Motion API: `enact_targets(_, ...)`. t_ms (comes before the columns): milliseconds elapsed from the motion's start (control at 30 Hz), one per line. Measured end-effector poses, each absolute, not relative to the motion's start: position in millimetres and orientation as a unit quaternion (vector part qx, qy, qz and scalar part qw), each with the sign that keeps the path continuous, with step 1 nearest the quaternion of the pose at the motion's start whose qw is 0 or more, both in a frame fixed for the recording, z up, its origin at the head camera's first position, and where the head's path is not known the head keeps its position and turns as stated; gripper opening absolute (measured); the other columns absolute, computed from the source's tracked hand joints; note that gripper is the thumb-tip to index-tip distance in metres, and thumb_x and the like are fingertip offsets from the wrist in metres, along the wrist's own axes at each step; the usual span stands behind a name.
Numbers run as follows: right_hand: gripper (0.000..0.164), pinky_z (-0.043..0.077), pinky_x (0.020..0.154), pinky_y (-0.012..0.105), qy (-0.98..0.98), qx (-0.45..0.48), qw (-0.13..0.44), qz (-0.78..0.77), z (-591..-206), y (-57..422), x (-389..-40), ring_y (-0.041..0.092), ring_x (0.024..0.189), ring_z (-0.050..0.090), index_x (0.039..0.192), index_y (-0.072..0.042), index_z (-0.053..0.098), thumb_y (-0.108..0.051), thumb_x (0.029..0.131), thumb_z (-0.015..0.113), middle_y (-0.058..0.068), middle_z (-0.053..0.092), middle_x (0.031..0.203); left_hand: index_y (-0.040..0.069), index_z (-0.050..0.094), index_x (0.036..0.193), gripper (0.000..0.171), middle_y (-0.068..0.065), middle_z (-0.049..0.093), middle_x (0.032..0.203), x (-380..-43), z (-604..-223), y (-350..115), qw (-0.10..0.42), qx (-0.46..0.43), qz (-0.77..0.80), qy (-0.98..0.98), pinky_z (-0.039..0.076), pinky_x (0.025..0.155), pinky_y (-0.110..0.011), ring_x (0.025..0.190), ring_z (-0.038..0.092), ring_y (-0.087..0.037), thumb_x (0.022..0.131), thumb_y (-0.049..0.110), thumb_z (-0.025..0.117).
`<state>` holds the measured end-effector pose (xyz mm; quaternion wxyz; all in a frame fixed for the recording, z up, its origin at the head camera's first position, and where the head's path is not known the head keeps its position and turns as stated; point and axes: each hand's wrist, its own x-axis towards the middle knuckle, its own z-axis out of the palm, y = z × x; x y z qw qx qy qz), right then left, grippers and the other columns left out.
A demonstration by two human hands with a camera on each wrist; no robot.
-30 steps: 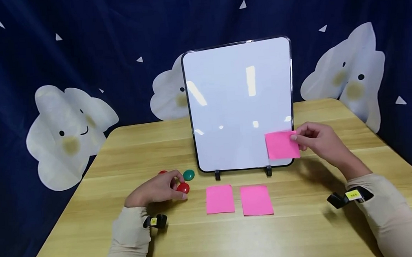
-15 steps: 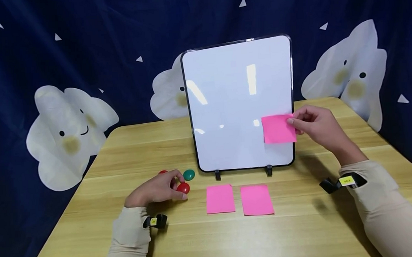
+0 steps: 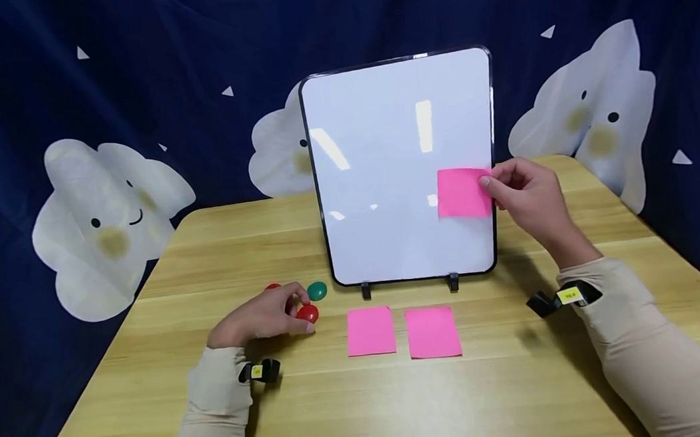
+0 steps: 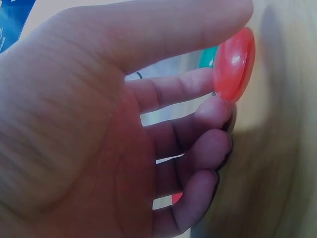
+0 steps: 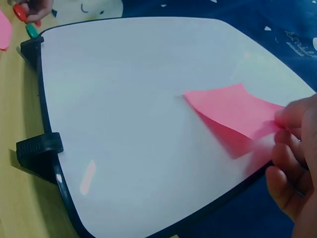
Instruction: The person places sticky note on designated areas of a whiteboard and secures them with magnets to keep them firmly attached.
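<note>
In the head view my right hand (image 3: 532,197) pinches a pink sticky note (image 3: 463,193) by its right edge, between thumb and fingers. The note is in front of the whiteboard's (image 3: 375,143) lower right part; in the right wrist view its far edge lifts away from the white surface, with a shadow behind. On the table to the left, my left hand (image 3: 265,314) has thumb and index finger around a round red magnet (image 4: 235,64). A green magnet (image 3: 317,291) lies just beyond it. Another red magnet (image 3: 272,287) is partly hidden behind the left hand.
Two more pink sticky notes lie on the table before the board, a left one (image 3: 371,331) and a right one (image 3: 433,332). Black feet (image 3: 453,282) hold the whiteboard upright. A dark blue curtain (image 3: 195,41) with clouds hangs behind the wooden table (image 3: 362,411).
My right hand has risen with the sticky note, from the board's bottom right corner up along its right side. The left hand has stayed at the red magnet. The head view has shifted slightly.
</note>
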<state>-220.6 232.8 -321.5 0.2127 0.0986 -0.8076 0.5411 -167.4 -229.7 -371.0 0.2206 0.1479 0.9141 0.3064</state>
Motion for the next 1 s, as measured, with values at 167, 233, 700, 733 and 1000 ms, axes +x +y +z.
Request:
enact_targets(167,0.020,0.044,0.055,0.019,-0.798,0.104,0.247,0.539,-321,226,-227,0.017,0.064,0.053,0.102,0.004,0.066,-0.013,0.094,0.071,0.003,0.060,0.076,0.013,0.057,0.111,0.044,-0.006,0.057,0.086,-167,-369,-233,0.219,0.147,0.303,0.916,0.047,0.068,-0.036,0.081,0.055,-0.022,0.082,0.034,0.083)
enact_targets(233,0.020,0.043,0.055,0.020,-0.798,0.102,0.257,0.535,-320,224,-229,0.016,0.064,0.052,0.102,0.002,0.066,-0.016,0.094,0.071,0.003,0.059,0.076,0.013,0.057,0.111,0.045,-0.007,0.057,0.086,-167,-368,-234,0.218,0.146,0.301,0.917,0.047,0.068,-0.036,0.080,0.055,-0.022,0.082,0.034,0.083)
enact_targets(700,0.026,0.038,0.054,0.020,-0.818,0.065,0.336,0.462,-322,216,-229,0.019,0.068,0.048,0.103,0.000,0.069,-0.025,0.095,0.068,0.008,0.056,0.076,0.015,0.057,0.112,0.044,-0.006,0.058,0.086,-173,-369,-229,0.220,0.158,0.287,0.919,0.046,0.066,-0.035,0.078,0.055,-0.021,0.082,0.038,0.082)
enact_targets(733,0.026,0.038,0.053,0.020,-0.819,0.062,0.339,0.459,-323,215,-229,0.019,0.068,0.048,0.103,0.000,0.069,-0.025,0.095,0.068,0.008,0.055,0.076,0.015,0.057,0.111,0.045,-0.005,0.058,0.085,-173,-370,-229,0.221,0.158,0.287,0.919,0.046,0.065,-0.035,0.077,0.055,-0.021,0.082,0.038,0.082)
enact_targets(1000,0.026,0.036,0.052,0.020,-0.813,0.048,0.355,0.460,-327,210,-231,0.017,0.065,0.047,0.101,0.001,0.067,-0.024,0.094,0.069,0.007,0.053,0.073,0.015,0.057,0.111,0.043,-0.005,0.058,0.086,-172,-373,-229,0.222,0.158,0.288,0.918,0.046,0.066,-0.035,0.077,0.055,-0.021,0.083,0.037,0.081)
